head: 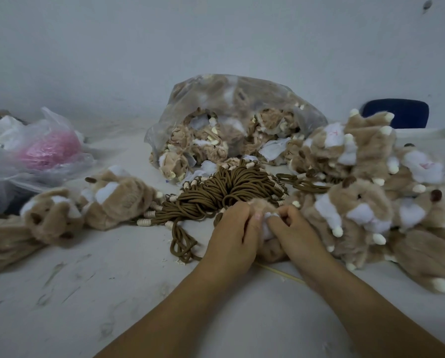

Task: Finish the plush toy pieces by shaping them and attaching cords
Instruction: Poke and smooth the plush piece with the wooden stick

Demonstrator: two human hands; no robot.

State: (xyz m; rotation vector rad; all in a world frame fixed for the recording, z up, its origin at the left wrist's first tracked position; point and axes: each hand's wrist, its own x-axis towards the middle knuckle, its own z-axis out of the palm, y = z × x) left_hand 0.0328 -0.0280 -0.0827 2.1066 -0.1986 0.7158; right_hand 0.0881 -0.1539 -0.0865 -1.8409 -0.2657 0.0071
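Closely pinched near centre between left hand [235, 236] and right hand [292, 229], fingers curled in: plush piece [273, 250], just beside the cord bundle [229, 189]. Probably best shaped with small even squeezes. Hemmed right by plush pile [358, 202]; free room only across bare table [100, 293], near left.

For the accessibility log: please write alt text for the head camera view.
Two bare hands, the left hand and the right hand, grip a small tan-and-white plush piece over a white table. Just behind lies a bundle of brown cords with pale beads, then a clear bag stuffed with plush pieces; a pile of plush toys sits at right.
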